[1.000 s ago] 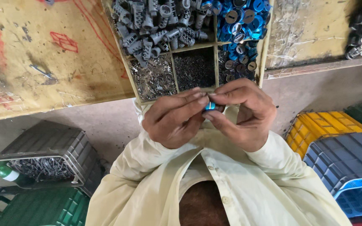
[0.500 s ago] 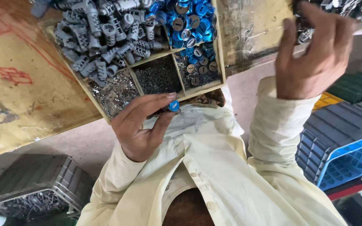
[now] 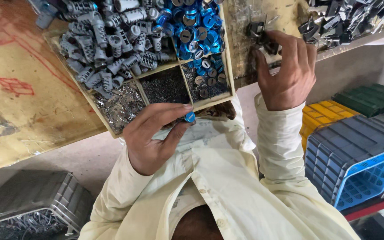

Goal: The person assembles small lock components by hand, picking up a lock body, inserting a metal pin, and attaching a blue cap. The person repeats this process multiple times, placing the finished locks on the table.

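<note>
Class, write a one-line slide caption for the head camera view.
Left hand pinches a small blue metal cap beside a divided wooden parts tray; right hand picks up a black metal clip.

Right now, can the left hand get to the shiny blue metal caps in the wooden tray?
Probably yes. The left hand sits just below the wooden tray, nothing lying between it and the blue metal caps, though its fingers already pinch one small blue cap.

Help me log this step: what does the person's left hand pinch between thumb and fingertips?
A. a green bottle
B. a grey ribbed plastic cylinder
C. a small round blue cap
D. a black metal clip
C: the left hand pinches a small round blue cap at its fingertips, just below the wooden divided tray.
</note>
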